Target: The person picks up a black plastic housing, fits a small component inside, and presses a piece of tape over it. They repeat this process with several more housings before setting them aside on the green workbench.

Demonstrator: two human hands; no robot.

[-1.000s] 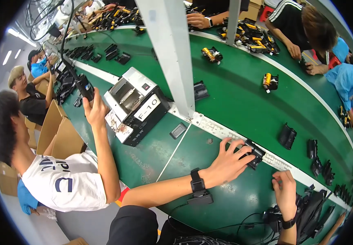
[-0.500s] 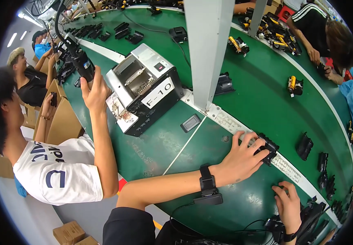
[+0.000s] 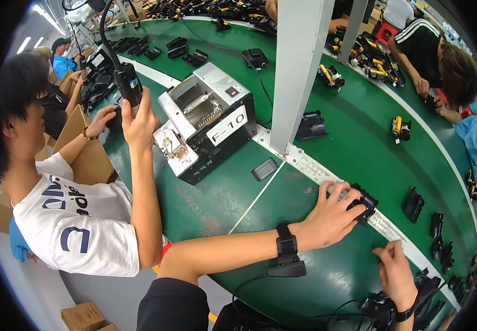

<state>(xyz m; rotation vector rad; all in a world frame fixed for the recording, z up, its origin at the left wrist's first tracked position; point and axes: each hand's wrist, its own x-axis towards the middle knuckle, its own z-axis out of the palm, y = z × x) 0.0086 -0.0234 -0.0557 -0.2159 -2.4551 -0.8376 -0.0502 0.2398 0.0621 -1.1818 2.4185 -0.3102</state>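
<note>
Black plastic housing [image 3: 367,203], grasped by the left hand [image 3: 335,216], lies at the pale metal strip [image 3: 311,167], the right hand [image 3: 397,276] empty and loosely curled, while a grey post [image 3: 299,71] near the silver-topped machine [image 3: 219,129] hides some table [image 3: 282,212].

Scene brightly lit; lamps [image 3: 50,19], upper left, burnt out to white. Pale glare reflected by table [image 3: 335,270]; belt [image 3: 359,154] banded by soft shadow. Straight edges bowed toward rim; corners blacked out.

1 head-worn fisheye, downward over both hands [image 3: 329,218]
</note>
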